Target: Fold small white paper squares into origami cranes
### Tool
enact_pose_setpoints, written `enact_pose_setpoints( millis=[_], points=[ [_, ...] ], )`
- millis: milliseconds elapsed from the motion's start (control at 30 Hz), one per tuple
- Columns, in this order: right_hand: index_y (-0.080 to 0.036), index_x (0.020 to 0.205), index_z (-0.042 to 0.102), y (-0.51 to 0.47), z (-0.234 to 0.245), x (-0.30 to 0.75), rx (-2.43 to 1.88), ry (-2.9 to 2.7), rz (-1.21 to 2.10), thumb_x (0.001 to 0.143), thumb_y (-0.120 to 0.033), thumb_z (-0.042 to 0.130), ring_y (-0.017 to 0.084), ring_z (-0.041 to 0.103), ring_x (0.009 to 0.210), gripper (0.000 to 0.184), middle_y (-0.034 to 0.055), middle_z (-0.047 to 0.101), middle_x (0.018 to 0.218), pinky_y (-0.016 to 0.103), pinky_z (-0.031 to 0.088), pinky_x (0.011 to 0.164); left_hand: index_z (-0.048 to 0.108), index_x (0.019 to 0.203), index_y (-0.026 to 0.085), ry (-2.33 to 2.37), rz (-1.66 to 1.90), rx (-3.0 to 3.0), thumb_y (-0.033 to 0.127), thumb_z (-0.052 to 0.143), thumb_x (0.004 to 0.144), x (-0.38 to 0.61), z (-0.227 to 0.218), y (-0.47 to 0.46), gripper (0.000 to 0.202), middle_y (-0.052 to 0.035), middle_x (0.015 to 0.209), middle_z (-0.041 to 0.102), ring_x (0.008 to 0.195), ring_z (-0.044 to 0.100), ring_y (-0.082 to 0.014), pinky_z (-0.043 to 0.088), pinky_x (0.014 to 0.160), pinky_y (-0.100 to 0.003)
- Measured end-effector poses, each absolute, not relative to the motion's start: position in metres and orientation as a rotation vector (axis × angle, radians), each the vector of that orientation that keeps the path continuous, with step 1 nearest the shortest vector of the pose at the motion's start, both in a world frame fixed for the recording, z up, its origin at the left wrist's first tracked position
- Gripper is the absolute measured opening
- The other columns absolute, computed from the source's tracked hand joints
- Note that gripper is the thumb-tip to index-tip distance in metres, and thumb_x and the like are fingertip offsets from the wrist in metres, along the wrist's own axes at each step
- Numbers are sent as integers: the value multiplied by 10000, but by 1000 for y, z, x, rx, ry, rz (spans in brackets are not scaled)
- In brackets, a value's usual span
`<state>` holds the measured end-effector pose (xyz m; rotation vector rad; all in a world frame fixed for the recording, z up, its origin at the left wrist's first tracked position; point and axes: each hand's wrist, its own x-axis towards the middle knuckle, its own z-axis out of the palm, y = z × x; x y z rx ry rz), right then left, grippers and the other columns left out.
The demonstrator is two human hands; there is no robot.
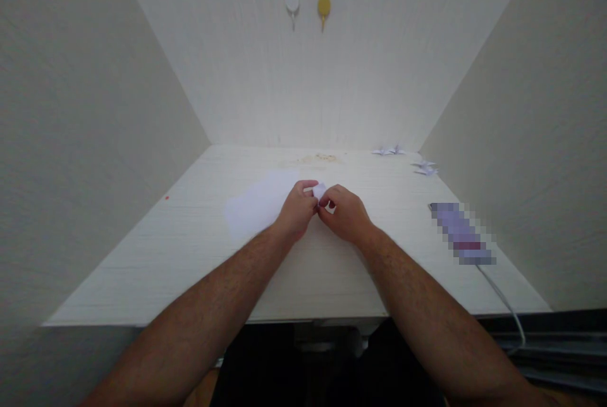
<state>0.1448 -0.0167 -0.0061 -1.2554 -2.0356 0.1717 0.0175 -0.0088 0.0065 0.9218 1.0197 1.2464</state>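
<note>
Head view, and we're right at the fiddly part; my left hand (296, 211) grips a small white paper piece (319, 191), fingers curled round its edge, while my right hand (346, 212) pinches at the lower right of it, thumb and fingertips nearly meeting my other hand; the piece sits out over the middle of the desk (190, 274), held between the two of them.

Now the tally: over at the back right, winged paper shapes (396, 150) sit close together near the wall, and more folded paper shapes (427, 171) lie just in front and to the right; I'd call those finished, by the look of their spread points; the one in my hands shows no such wings, so I judge it partway, compact and folded down, with shaping left to do; exactly which fold it's at, I can't tell, as my fingers hide too much!

To the left, partly behind my left hand and forearm, white sheets (258, 201) lie flat and overlapping, apparently unworked; how many, I can't make out; well off to the right rests a pixelated device (459, 233), its cable (502, 299) trailing over the desk's front edge, untouched by either hand.
</note>
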Motion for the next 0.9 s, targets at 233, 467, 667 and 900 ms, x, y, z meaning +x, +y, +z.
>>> enact_pose_setpoints(
  millis=[233, 467, 667, 900],
  points=[
    [-194, 714, 566, -13, -9, 141, -1353, -1952, 200, 769, -178, 610, 137, 497, 711, 73, 14, 561, 783, 267, 386, 655, 478, 1045, 191, 923, 1269, 1073, -25, 516, 614, 19, -8, -4, 483, 4, 755, 643, 680, 612, -132, 441, 642, -249],
    [-195, 682, 531, -12, -10, 140, -1360, -1939, 177, 782, -213, 595, 136, 470, 683, 120, 6, 537, 737, 270, 352, 620, 499, 1019, 193, 972, 1253, 1206, 73, 599, 696, 14, -9, -1, 359, -1, 739, 661, 687, 641, -143, 485, 684, -276],
    [-195, 691, 550, -12, -9, 145, -1367, -1948, 152, 762, -193, 576, 138, 468, 662, 75, 11, 549, 733, 278, 359, 629, 532, 1017, 165, 996, 1177, 1247, 61, 589, 696, 7, -1, -2, 342, -16, 742, 671, 675, 649, -143, 511, 688, -292],
    [-196, 684, 561, -10, -10, 146, -1371, -1964, 146, 744, -192, 581, 141, 480, 668, 63, 13, 560, 734, 275, 362, 632, 535, 1002, 148, 1023, 1165, 1242, 36, 575, 690, 7, 1, -2, 333, -41, 796, 699, 702, 666, -146, 522, 706, -298]
  ],
)
